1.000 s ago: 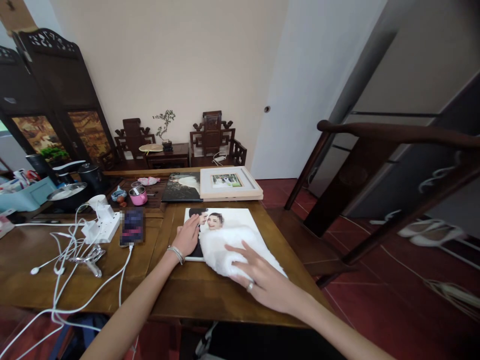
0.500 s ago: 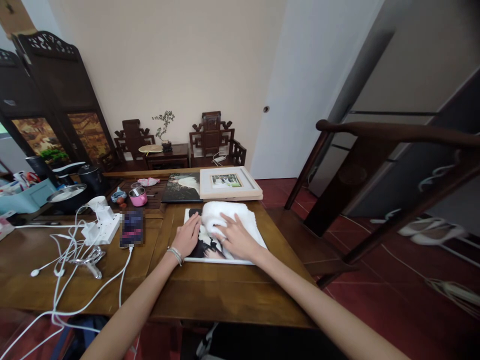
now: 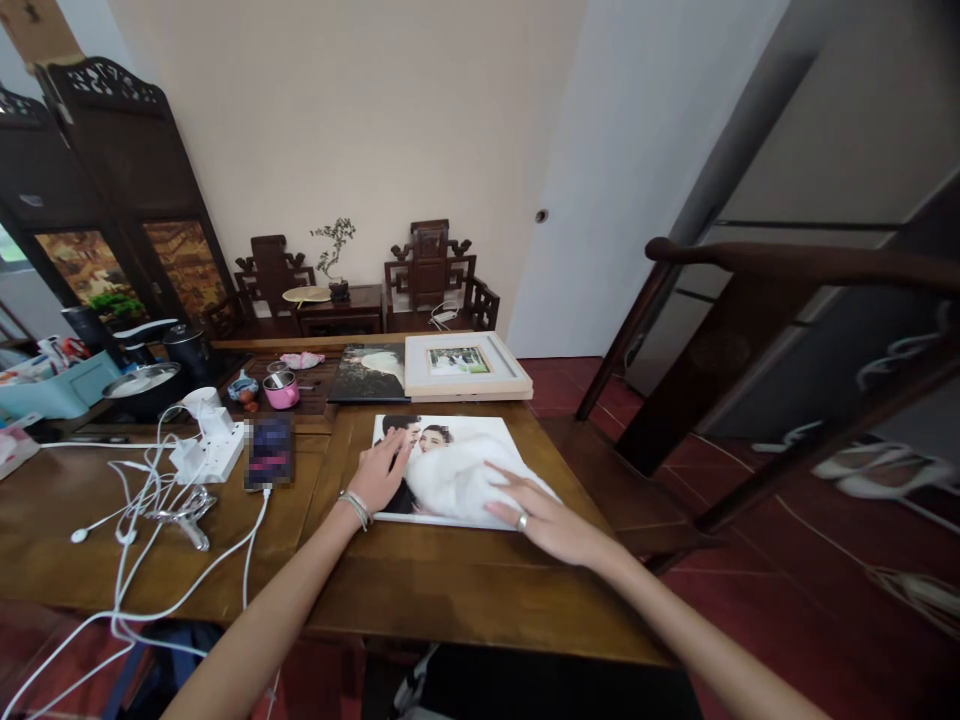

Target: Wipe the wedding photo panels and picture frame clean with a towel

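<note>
A white-edged photo panel [image 3: 397, 518] showing two people lies flat on the wooden table in front of me. My left hand [image 3: 379, 474] rests on its left side, fingers stretched out flat. A fluffy white cloth [image 3: 457, 475] covers the panel's lower middle and right part. On the cloth's right side lies my right hand [image 3: 544, 515], with fingers extended and a ring on one finger. It presses the cloth from above rather than closing around it.
Behind the panel lie a white framed picture [image 3: 517, 375] and a dark picture [image 3: 360, 375]. To the left are a phone [image 3: 268, 455], a white power strip [image 3: 217, 450], tangled white cables and a pink cup [image 3: 280, 392]. A wooden chair [image 3: 675, 380] stands at the right.
My right hand and the cloth have slid right and toward me, uncovering the upper part of the photo panel. My left hand stays on the panel's left side.
</note>
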A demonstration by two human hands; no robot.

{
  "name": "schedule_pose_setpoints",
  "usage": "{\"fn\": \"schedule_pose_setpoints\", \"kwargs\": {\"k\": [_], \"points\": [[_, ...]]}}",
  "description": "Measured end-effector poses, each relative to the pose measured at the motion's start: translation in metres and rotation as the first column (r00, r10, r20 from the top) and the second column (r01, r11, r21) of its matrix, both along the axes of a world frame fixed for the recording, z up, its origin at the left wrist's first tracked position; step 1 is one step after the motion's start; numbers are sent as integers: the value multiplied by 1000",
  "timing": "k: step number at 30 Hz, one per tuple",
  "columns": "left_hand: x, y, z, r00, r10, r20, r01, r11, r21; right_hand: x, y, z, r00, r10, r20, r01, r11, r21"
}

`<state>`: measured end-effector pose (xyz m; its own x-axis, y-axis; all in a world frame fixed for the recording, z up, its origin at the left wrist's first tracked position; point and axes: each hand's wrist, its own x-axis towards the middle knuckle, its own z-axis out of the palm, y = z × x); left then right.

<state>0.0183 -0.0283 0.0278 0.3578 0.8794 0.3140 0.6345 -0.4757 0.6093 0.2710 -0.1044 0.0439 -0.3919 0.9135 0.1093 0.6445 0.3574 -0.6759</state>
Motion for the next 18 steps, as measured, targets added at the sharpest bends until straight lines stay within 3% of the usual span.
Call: {"fn": "schedule_pose_setpoints", "kwargs": {"k": [3, 6, 11, 15, 18], "points": [[-1, 0, 1, 999, -21, -34, 21, 1000, 14, 2, 29, 1, 987, -99, -123, 101, 995, 9], [-1, 0, 1, 999, -18, -40, 19, 1000, 23, -17, 60, 8, 946, -166, -278, 166, 986, -23], [-2, 3, 0, 998, -35, -55, 40, 995, 93, -66, 101, 10, 925, -125, -358, 103, 992, -79], [-3, 4, -1, 996, -65, -54, 72, 986, 149, -82, 110, 10, 935, -73, -347, 36, 993, -111], [-3, 3, -3, 997, -51, -63, 59, 990, 128, -61, 104, 13, 952, -59, -301, 38, 996, -74]]}}
